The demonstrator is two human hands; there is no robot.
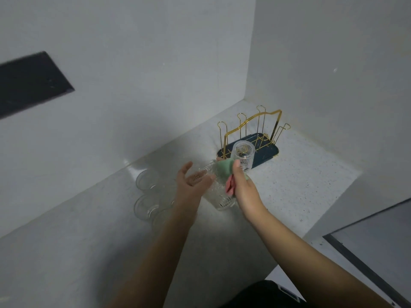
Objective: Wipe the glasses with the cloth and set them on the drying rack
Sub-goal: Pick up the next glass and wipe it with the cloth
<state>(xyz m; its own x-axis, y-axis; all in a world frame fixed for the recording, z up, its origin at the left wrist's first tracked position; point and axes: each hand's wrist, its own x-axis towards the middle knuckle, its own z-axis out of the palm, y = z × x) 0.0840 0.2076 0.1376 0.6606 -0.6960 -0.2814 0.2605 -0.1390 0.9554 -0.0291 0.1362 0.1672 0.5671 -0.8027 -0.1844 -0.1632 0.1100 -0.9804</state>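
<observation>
A clear ribbed glass [220, 196] is held tilted above the counter between both hands. My left hand [192, 183] cups its left side with the fingers loosely spread. My right hand [243, 187] grips a green and pink cloth [222, 171] and presses it against the upper part of this glass. Just behind the hands, a second ribbed glass [242, 154] stands upside down on a front post of the drying rack [266, 153], a gold wire frame on a dark blue tray in the counter's corner. Its other posts are bare.
Several more clear glasses [145, 204] stand grouped on the white counter [300, 187] left of my left arm. Walls close the corner behind and right of the rack. A dark-framed panel [378, 241] lies at lower right.
</observation>
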